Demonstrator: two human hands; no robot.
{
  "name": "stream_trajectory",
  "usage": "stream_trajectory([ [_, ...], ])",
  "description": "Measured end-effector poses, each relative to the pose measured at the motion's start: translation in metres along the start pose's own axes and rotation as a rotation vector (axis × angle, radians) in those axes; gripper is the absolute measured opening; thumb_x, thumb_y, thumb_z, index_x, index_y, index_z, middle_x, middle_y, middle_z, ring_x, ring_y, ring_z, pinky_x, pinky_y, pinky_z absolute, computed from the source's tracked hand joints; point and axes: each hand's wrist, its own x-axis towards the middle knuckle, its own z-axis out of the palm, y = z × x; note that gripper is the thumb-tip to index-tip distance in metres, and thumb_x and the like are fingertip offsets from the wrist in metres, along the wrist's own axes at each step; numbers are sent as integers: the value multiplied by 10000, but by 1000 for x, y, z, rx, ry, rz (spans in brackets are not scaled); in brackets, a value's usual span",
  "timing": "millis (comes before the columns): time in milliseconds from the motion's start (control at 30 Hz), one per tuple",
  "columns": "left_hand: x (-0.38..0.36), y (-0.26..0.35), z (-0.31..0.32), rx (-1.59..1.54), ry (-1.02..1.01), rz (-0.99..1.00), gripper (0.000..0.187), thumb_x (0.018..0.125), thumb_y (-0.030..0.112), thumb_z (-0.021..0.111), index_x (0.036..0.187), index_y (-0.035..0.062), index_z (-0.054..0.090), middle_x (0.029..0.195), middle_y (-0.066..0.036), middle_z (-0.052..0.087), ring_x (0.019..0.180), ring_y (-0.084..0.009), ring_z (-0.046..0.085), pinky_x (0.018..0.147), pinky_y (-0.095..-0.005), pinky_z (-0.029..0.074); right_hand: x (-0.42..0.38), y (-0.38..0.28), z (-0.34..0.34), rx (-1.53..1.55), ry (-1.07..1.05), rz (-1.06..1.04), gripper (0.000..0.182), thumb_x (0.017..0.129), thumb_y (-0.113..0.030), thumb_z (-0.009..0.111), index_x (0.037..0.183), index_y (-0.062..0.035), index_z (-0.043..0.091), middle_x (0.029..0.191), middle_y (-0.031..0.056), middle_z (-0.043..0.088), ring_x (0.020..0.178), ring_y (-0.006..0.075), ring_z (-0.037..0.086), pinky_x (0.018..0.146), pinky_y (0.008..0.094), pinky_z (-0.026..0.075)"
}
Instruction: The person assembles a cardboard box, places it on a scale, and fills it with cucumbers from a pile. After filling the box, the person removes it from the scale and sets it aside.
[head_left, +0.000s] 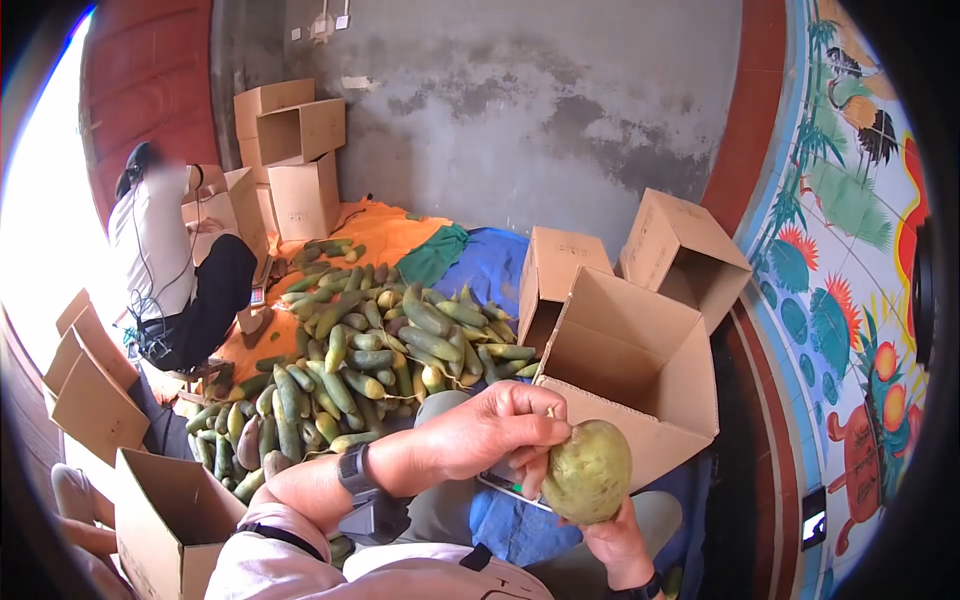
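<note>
A green radish (pixel 588 472), seen nearly end-on, is held up in front of my lap. From below, my right hand (pixel 615 545) grips it, with part of the fingers hidden behind it. At its upper left side, my left hand (pixel 512 428) is closed in a pinch, thumb against forefinger, with a thin pale stalk or root tip showing there. Just beyond both hands stands an open cardboard box (pixel 640 430); its bottom is out of sight. A flat, white-edged device (pixel 515 492) lies partly hidden beneath my left hand.
A large pile of green radishes (pixel 345 370) lies on orange and blue sheets (pixel 490 265). Across the pile, a co-worker (pixel 175 250) sits beside boxes. More cartons (pixel 690 250) stand at right, with another box (pixel 175 520) at lower left. A painted wall (pixel 830 290) borders the right.
</note>
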Motion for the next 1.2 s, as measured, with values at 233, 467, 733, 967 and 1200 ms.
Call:
stream_trajectory([
  [233,27,-18,-11,129,-28,93,282,936,222,495,700,69,497,583,-4,498,631,-122,594,624,-235,419,-16,-43,-13,22,153,-185,776,571,-117,816,1226,39,430,1136,89,555,1066,199,536,945,337,405],
  [467,58,-48,-58,618,85,203,442,921,385,508,1171,21,523,1046,-107,581,1042,-208,525,934,-336,395,-24,-85,-42,-345,355,-452,660,706,-201,699,1245,15,385,1114,114,549,941,223,586,724,343,495],
  [733,88,-111,-108,1231,374,492,695,832,501,548,1353,87,345,1430,-267,164,1316,-437,215,1064,-487,247,2,-143,-44,-677,621,-523,619,657,-182,729,1168,22,446,1048,80,529,964,157,524,819,283,451],
  [967,100,-133,-130,1278,313,672,542,808,416,592,1186,46,472,1402,-269,255,1278,-442,297,1043,-472,286,54,-174,-46,-1085,510,-341,539,635,-159,739,1080,10,487,931,72,571,852,156,561,779,294,462],
  [1200,105,-144,-134,1231,388,750,425,807,330,606,1093,25,531,1374,-241,349,1264,-427,352,1015,-465,334,122,-180,-35,-1677,235,-36,525,577,-159,783,1001,3,520,876,137,597,835,245,601,755,336,472],
])
